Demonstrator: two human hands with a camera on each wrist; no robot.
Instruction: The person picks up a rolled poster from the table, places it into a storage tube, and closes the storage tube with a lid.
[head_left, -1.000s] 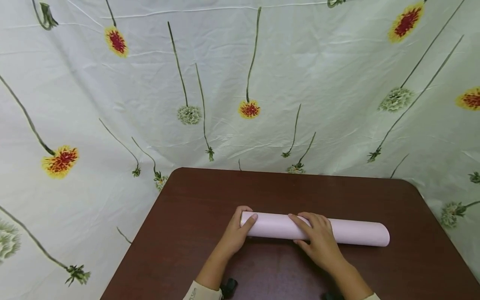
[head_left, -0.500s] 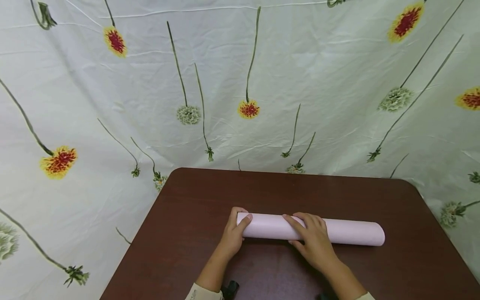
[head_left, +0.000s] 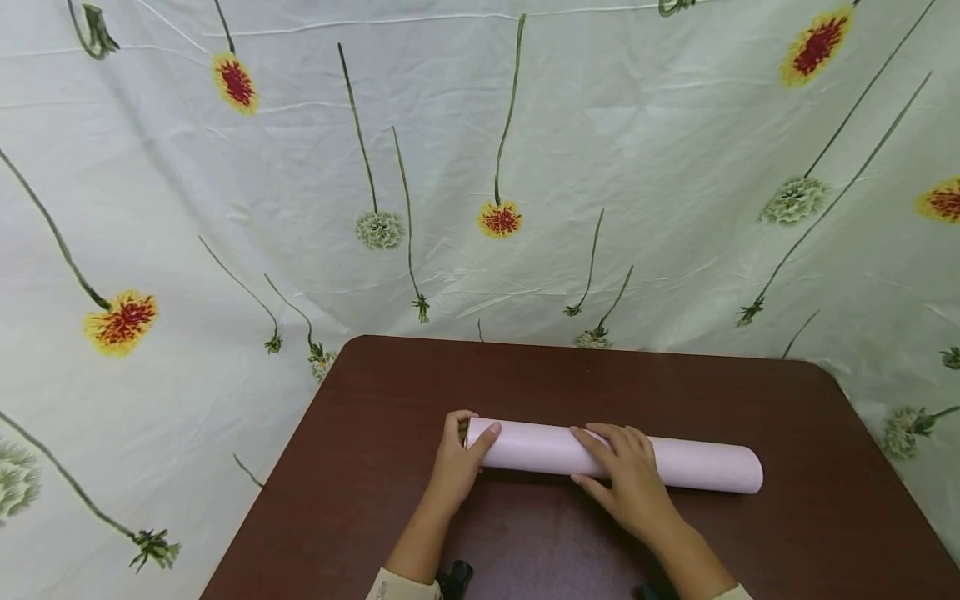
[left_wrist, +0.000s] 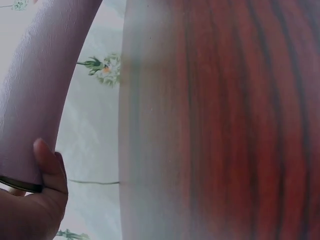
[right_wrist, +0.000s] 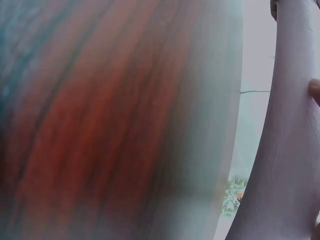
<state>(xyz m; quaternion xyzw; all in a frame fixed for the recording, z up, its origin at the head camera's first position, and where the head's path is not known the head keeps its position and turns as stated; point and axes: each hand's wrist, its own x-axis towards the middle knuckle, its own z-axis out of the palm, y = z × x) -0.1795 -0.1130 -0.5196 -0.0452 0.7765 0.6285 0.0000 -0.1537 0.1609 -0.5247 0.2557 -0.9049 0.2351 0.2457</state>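
A long, pale pink roll (head_left: 708,463) lies crosswise over the table, its left end a little farther back than its right. My left hand (head_left: 452,468) grips that left end, thumb on the near side and fingers behind it. At the roll's middle, my right hand (head_left: 636,487) holds it with fingers over the top and thumb on the near side. In the left wrist view, the pink roll (left_wrist: 42,95) shows a dark rim at the end beside my thumb (left_wrist: 47,157). The right wrist view shows the roll (right_wrist: 292,130) and only bits of fingers.
The dark reddish-brown table (head_left: 420,375) has rounded far corners. Behind it and along its sides hangs a white cloth (head_left: 300,167) printed with flowers. A small black object (head_left: 455,577) sits by the left sleeve (head_left: 405,587).
Both hands and the roll have shifted a little to the left. The roll's left end has moved slightly up in the head view over the last half second.
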